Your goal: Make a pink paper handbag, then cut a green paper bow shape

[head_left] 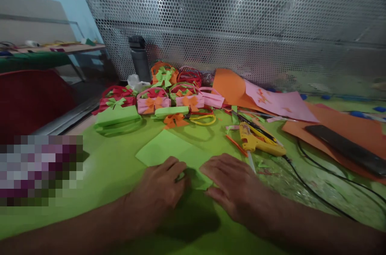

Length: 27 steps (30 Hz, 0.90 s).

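Fingers [173,164] first: on your left hand [163,186] they're curled in, thumb and forefinger seemingly pinching the near edge of the green sheet [170,146]. Over on your right hand [230,184], the fingers lie close together across the sheet's right corner, thumb set apart below them; whether that thumb is under the paper, you can't tell from here.

And the sheet itself? Right in front of you, on the green table [93,194], cornerwise, its far point aimed at the finished-looking little bags. There's the pink bag [144,108] with its orange bow, and nearer, to its left, the folded green piece [117,116].

So which step is this? By the look of it, you're at the shaping stage: both hands at the near side, the far part lying flat, no crease clearly visible there. Your knuckles hide the near edge, so how far any fold has got is anyone's guess.

What the next move calls for, I'd judge, is even control: left pinch firm, right fingers steadying the corner, edges lined up before any hard pressing. The yellow glue gun [251,142] lies off to your right, touching neither hand.
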Motion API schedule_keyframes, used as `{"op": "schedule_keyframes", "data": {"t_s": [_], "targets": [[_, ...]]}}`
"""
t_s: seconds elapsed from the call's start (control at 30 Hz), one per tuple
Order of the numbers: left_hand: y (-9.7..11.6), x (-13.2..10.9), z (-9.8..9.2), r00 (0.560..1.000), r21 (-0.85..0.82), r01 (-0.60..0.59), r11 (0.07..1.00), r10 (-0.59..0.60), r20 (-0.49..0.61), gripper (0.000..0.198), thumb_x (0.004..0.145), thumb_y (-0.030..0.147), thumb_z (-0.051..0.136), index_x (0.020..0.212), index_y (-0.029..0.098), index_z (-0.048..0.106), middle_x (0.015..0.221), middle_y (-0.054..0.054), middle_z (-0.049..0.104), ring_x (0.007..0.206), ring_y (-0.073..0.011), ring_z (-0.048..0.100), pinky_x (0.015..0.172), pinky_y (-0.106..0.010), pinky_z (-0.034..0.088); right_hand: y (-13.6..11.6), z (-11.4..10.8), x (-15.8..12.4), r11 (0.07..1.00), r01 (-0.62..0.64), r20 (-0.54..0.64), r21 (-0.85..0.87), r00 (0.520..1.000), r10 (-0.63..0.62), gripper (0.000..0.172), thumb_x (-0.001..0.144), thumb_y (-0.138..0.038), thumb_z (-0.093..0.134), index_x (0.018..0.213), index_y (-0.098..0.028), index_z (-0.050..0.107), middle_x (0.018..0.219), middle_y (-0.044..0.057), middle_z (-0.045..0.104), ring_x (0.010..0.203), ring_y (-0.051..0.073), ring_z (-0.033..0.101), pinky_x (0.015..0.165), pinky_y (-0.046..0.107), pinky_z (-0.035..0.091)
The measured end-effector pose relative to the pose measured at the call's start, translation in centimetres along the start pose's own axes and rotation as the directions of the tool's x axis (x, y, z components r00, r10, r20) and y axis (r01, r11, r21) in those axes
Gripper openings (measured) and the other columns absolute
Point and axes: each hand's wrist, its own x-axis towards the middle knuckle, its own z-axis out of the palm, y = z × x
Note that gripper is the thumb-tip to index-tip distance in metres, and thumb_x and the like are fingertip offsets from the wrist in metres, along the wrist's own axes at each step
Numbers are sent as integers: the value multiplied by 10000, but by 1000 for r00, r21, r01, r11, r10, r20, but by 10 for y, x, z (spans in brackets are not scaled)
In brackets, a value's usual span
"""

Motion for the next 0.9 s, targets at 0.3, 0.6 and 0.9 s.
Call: {"op": "schedule_keyframes", "data": {"t_s": [0.3,0.6,0.9], "targets": [[-9,18,-18,981,-173,188,967,-177,80,324,861,241,369,566,169,484,565,5,489,555,-120,460,509,-240,336,19,11,5,884,-442,72,150,897,436,341,680,-59,626,1000,-176,605,826,31,655,791,195,562,723,337,424],[-29,40,-15,944,-186,320,929,-295,148,312,807,245,387,506,175,347,512,35,388,471,-91,377,475,-224,256,29,8,7,802,-557,66,216,827,558,526,669,-30,594,1172,-164,518,767,3,650,756,188,569,727,353,428],[-36,40,-7,934,-256,356,899,-338,116,237,775,213,433,549,179,371,613,26,426,521,-94,415,515,-229,322,32,9,9,832,-522,66,189,852,520,433,759,-41,493,1182,-136,494,753,25,646,753,194,567,717,372,434]]}}
